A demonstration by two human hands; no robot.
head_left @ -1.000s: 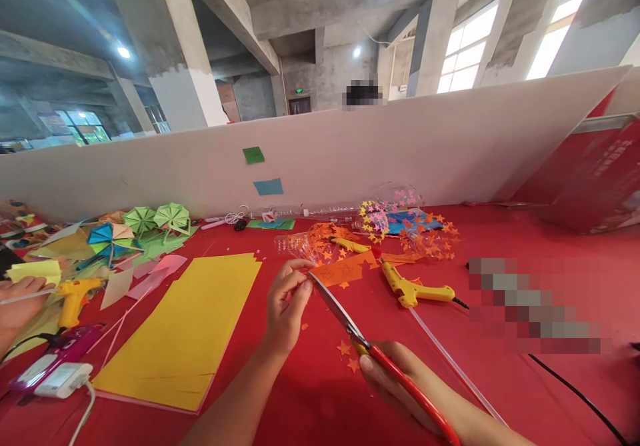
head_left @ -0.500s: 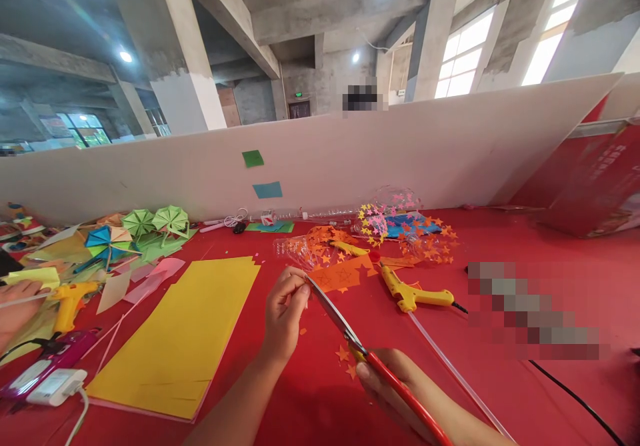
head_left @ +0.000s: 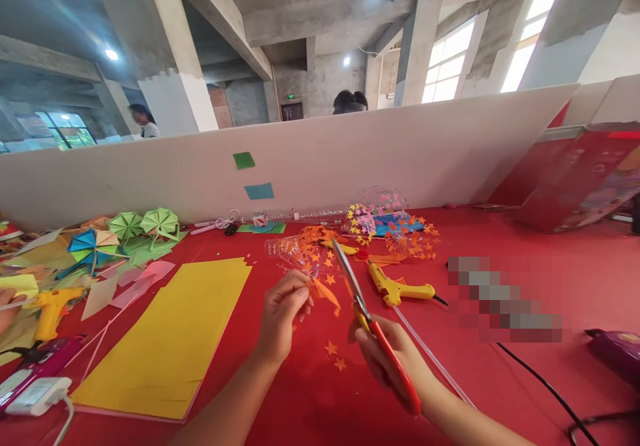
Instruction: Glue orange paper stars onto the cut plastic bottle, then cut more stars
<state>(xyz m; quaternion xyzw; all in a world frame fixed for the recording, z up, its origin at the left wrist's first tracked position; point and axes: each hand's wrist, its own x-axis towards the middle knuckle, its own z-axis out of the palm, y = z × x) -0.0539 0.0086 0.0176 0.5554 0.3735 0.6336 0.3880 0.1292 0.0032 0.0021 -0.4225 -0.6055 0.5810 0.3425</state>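
My left hand [head_left: 284, 309] is closed in a pinch on a strip of orange paper [head_left: 327, 294], which hangs tilted from the fingertips. My right hand [head_left: 383, 346] grips red-handled scissors [head_left: 361, 309], blades pointing up and away, apart from the paper. Two cut orange stars [head_left: 331, 348] lie on the red table between my hands. Behind them sits a clear plastic bottle [head_left: 283, 249] beside many orange stars. A yellow glue gun [head_left: 397, 289] with a clear glue stick rests just beyond my right hand.
A yellow paper stack [head_left: 170, 333] lies left. Folded green paper umbrellas [head_left: 159, 223] stand among paper scraps. Another person's hand [head_left: 7, 306] is at the left edge near a second glue gun [head_left: 53, 309] and a power strip [head_left: 40, 369]. A white board [head_left: 300, 159] runs behind the table.
The scissors have moved up and away from the paper. The orange paper, earlier spread flat at the blades, now hangs turned and edge-on from my left hand. The view has shifted slightly right.
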